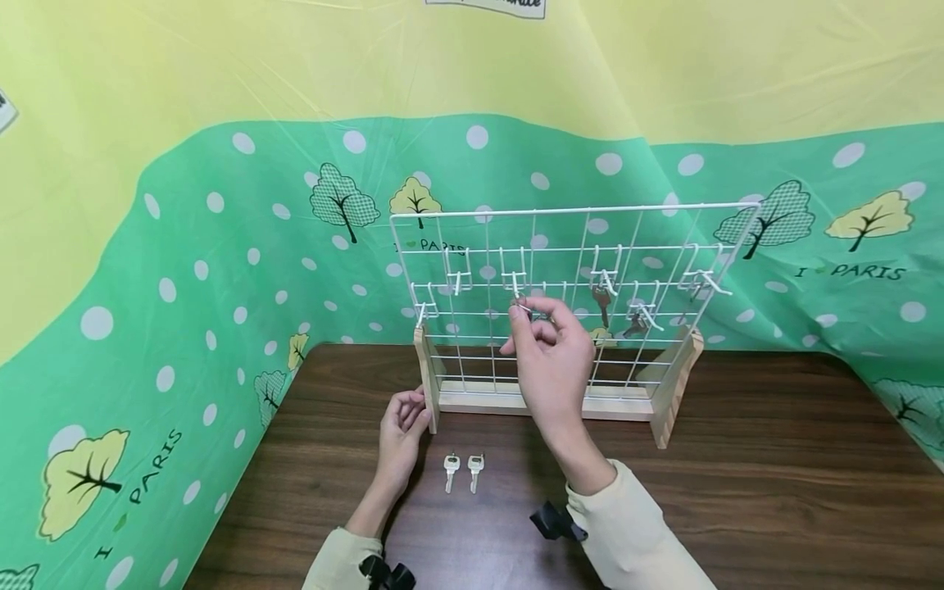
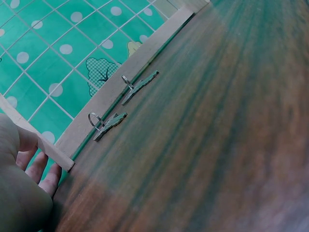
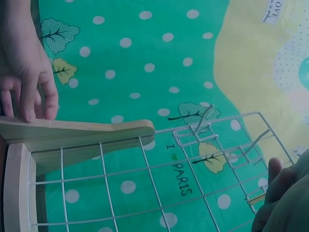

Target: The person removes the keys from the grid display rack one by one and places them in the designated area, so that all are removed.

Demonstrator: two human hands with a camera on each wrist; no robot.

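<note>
My right hand [image 1: 553, 360] is raised in front of a white wire grid rack [image 1: 487, 215]. Thumb and index finger pinch a key by its small metal ring, close under a hook [image 1: 515, 281]; the hand hides most of the key, and a thin brass-coloured edge [image 3: 257, 198] shows in the right wrist view. Whether the ring is on the hook I cannot tell. At the rack's left end, my left hand [image 1: 401, 434] rests its fingertips against the outer side of the wooden side panel [image 3: 96, 129]. Two silver keys [image 1: 451, 474] with rings lie side by side on the table before the rack.
More hooks jut from the grid, among them a bare one [image 1: 458, 281] at left. Brownish keys [image 1: 603, 303] hang from hooks at right. The rack's right wooden panel [image 1: 674, 393] stands on the dark wood table [image 1: 782, 459]. Green-and-yellow printed cloth [image 1: 221, 238] hangs behind.
</note>
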